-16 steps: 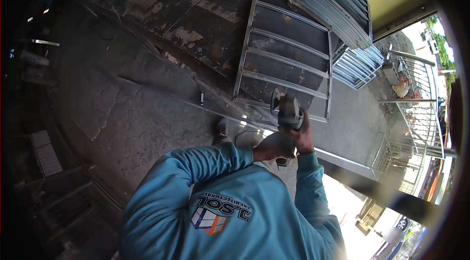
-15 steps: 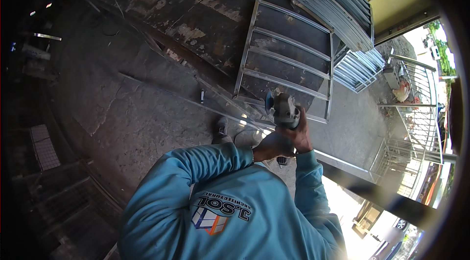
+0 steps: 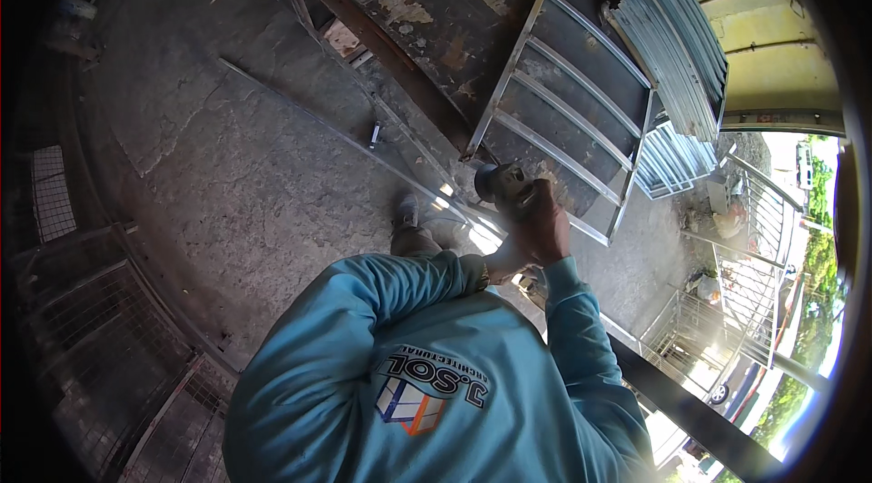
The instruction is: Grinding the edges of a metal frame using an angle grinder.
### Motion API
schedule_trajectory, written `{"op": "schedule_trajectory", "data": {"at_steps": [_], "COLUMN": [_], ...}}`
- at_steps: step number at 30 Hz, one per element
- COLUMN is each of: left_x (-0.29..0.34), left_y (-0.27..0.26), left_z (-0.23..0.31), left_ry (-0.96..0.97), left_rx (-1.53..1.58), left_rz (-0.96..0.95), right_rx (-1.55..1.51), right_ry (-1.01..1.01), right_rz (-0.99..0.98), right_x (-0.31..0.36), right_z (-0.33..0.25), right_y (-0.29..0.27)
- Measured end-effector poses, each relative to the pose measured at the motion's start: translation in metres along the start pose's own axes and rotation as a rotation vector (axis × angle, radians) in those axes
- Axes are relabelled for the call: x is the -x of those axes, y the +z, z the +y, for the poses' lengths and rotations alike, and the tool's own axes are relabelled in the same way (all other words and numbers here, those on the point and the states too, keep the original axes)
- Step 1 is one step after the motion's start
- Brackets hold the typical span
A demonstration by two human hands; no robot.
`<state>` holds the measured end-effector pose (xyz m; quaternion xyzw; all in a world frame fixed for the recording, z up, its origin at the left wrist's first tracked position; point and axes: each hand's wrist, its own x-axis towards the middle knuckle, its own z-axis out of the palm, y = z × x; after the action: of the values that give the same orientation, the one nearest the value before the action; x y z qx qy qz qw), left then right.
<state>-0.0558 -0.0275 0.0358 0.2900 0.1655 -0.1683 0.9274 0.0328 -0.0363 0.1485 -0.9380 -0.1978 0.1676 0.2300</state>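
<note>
An angle grinder [image 3: 510,187] with a dark grey body is held out in front of me, its round disc end pointing left toward the table corner. My right hand [image 3: 547,227] is closed around its body. Lower down, my left hand [image 3: 505,263] is closed at the grinder's rear end, its fingers partly hidden. Just beyond the tool, a silver metal frame with several crossbars [image 3: 556,158] lies on the dark worktable [image 3: 404,6]. The disc end appears close to the frame's near left corner; whether they touch I cannot tell.
Stacked grey metal frames [image 3: 668,56] stand at the far right, with another pile of frames [image 3: 677,163] below them. A long metal bar [image 3: 313,118] and a small silver object [image 3: 375,134] lie on the concrete floor. White railings [image 3: 772,251] stand on the right.
My view has turned, so the frame and stacks appear farther right. The grinder has tilted, and its blue disc face no longer shows. Both hands keep their hold on it.
</note>
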Motion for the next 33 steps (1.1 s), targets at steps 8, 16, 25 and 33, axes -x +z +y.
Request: {"op": "schedule_trajectory", "data": {"at_steps": [8,16,25,33], "left_x": [-0.018,-0.040,-0.042,-0.029], "left_y": [-0.022,-0.035,-0.026,-0.022], "left_z": [0.019,-0.004,0.021,0.041], "left_ry": [-0.092,-0.001,-0.031,-0.003], "left_rx": [0.328,0.485,0.384,0.052], "left_rz": [-0.367,-0.410,-0.405,-0.288], "right_rx": [0.287,0.366,0.366,0.368], "right_ry": [0.024,-0.010,0.012,-0.073], "right_rz": [-0.136,-0.170,-0.147,-0.177], "right_x": [-0.026,-0.039,-0.049,-0.051], "right_z": [-0.031,-0.059,-0.046,-0.033], "right_y": [0.012,0.013,0.013,0.017]}}
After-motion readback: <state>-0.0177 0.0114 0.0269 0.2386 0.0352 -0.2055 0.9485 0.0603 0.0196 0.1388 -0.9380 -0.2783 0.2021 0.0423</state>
